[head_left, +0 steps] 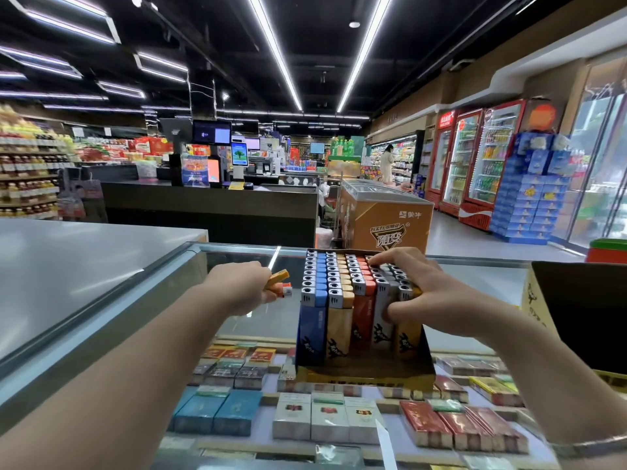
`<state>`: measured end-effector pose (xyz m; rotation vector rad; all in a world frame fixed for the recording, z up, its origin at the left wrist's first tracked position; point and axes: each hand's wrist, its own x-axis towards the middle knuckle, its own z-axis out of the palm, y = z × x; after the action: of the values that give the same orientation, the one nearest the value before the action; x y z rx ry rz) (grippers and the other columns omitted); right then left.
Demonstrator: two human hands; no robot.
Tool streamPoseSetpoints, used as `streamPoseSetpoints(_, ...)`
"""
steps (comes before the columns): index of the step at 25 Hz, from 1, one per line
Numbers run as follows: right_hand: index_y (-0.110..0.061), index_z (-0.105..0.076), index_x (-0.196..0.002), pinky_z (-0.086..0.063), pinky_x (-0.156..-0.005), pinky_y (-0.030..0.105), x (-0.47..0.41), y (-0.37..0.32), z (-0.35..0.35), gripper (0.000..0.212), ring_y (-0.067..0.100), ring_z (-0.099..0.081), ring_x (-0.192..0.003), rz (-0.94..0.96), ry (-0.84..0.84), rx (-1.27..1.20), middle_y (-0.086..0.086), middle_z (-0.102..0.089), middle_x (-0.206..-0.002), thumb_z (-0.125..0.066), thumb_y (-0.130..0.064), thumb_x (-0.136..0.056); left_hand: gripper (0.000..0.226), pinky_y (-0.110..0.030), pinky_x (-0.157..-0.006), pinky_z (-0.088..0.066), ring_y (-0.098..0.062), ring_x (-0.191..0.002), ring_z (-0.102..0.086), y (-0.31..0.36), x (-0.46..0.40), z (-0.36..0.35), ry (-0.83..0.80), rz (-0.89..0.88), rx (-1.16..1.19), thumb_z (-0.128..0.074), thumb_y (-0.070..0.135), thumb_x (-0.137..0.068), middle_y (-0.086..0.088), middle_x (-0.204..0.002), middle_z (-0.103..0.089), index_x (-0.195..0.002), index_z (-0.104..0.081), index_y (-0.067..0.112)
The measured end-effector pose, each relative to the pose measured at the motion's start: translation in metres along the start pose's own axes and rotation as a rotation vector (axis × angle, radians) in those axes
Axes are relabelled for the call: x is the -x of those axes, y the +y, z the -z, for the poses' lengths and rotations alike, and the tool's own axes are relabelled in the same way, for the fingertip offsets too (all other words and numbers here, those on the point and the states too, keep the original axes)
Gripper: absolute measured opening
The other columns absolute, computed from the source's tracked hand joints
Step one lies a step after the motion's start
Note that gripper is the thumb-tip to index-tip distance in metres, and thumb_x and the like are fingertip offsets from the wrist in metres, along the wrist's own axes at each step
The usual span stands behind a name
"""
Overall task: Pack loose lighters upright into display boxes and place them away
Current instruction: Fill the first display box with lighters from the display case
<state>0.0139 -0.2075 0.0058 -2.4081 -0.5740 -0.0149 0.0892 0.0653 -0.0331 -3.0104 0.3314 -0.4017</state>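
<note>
Two loose lighters (279, 283) are gripped in the left hand (237, 288), at nine o'clock from the display box (364, 369), while its packed rows are steadied by the right hand (429, 290) with curled fingers (393, 312); next, they likely must be slotted in upright.

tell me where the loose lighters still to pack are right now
In the head view, the loose yellow and orange lighters are gripped in the left hand, just left of the cardboard display box of upright lighters.
</note>
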Motion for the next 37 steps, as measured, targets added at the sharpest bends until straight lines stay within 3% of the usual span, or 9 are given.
streamPoseSetpoints(6,-0.060,-0.036,-0.097,-0.033,-0.098,0.035,0.001,-0.002,-0.001,0.054,0.012,-0.023,-0.120,0.021,0.000,0.019,-0.023,-0.025,-0.123,-0.064,-0.029,-0.063,0.025,-0.033,-0.063,-0.052,-0.014,-0.063,-0.058,0.001,0.030,0.012,0.248,0.196,0.404,-0.052,0.046,-0.088,0.001,-0.072,-0.059,-0.082,-0.053,0.021)
streamPoseSetpoints(12,-0.045,-0.034,-0.130,-0.021,-0.108,0.039,0.010,-0.007,0.009,0.062,0.005,-0.014,-0.131,0.027,-0.008,0.157,-0.021,-0.023,-0.140,-0.068,-0.037,-0.079,0.028,-0.025,-0.047,-0.049,-0.010,-0.053,-0.055,0.043,0.057,0.058,0.902,-0.197,0.573,-0.065,0.042,-0.079,0.009,-0.068,-0.059,-0.078,-0.060,0.015)
streamPoseSetpoints(15,-0.047,-0.050,-0.111,-0.035,-0.099,0.032,0.019,-0.021,0.013,0.038,0.000,-0.041,-0.117,0.234,0.239,0.033,-0.026,-0.048,-0.116,-0.064,-0.048,-0.076,0.035,-0.024,-0.045,-0.047,-0.008,-0.058,-0.052,0.062,0.065,0.066,1.023,-0.409,0.403,-0.062,0.044,-0.079,0.005,-0.071,-0.060,-0.074,-0.061,0.009)
streamPoseSetpoints(18,-0.042,-0.062,-0.096,-0.050,-0.071,0.025,0.028,-0.038,0.007,0.031,0.007,-0.060,-0.077,0.461,0.302,-0.103,-0.009,-0.065,-0.083,-0.062,-0.054,-0.068,0.031,-0.030,-0.045,-0.049,-0.014,-0.065,-0.059,0.071,0.068,0.065,1.017,-0.538,0.316,-0.064,0.039,-0.080,0.000,-0.078,-0.065,-0.077,-0.065,0.008)
streamPoseSetpoints(22,-0.034,-0.067,-0.093,-0.047,-0.054,0.042,0.028,-0.046,-0.004,0.021,0.028,-0.055,-0.058,0.579,0.319,-0.115,0.007,-0.065,-0.070,-0.065,-0.040,-0.073,0.033,-0.024,-0.048,-0.047,-0.005,-0.070,-0.053,0.076,0.071,0.065,0.975,-0.562,0.321,-0.059,0.041,-0.083,0.000,-0.081,-0.065,-0.081,-0.066,0.008)
streamPoseSetpoints(24,-0.027,-0.069,-0.090,-0.043,-0.042,0.031,0.028,-0.044,0.000,0.017,0.022,-0.050,-0.047,0.551,0.347,-0.313,0.013,-0.064,-0.064,-0.066,-0.028,-0.073,0.039,-0.021,-0.051,-0.044,-0.003,-0.070,-0.049,0.075,0.071,0.067,0.949,-0.536,0.387,-0.053,0.044,-0.086,0.001,-0.080,-0.063,-0.085,-0.065,0.007)
streamPoseSetpoints(30,-0.019,-0.067,-0.077,-0.048,-0.046,0.023,0.030,-0.037,0.013,0.008,0.017,-0.058,-0.056,0.336,0.303,-0.744,0.006,-0.064,-0.065,-0.063,-0.019,-0.070,0.038,-0.008,-0.051,-0.030,0.000,-0.058,-0.042,0.065,0.072,0.065,0.845,-0.441,0.417,-0.045,0.043,-0.090,0.008,-0.075,-0.057,-0.083,-0.062,0.009)
streamPoseSetpoints(34,-0.017,-0.060,-0.076,-0.044,-0.042,0.023,0.026,-0.035,0.011,0.010,0.014,-0.053,-0.054,0.215,0.426,-0.735,0.008,-0.058,-0.070,-0.058,-0.010,-0.084,0.043,-0.023,-0.042,-0.040,-0.007,-0.052,-0.047,0.063,0.072,0.060,0.737,-0.459,0.449,-0.040,0.049,-0.089,0.009,-0.070,-0.054,-0.077,-0.057,0.012)
streamPoseSetpoints(37,-0.018,-0.053,-0.087,-0.045,-0.044,0.024,0.027,-0.034,0.013,0.017,0.014,-0.053,-0.054,0.207,0.514,-0.639,0.010,-0.058,-0.074,-0.057,-0.001,-0.086,0.029,-0.018,-0.044,-0.032,0.001,-0.051,-0.041,0.065,0.073,0.061,0.725,-0.461,0.468,-0.037,0.047,-0.090,0.020,-0.065,-0.042,-0.072,-0.043,0.025)
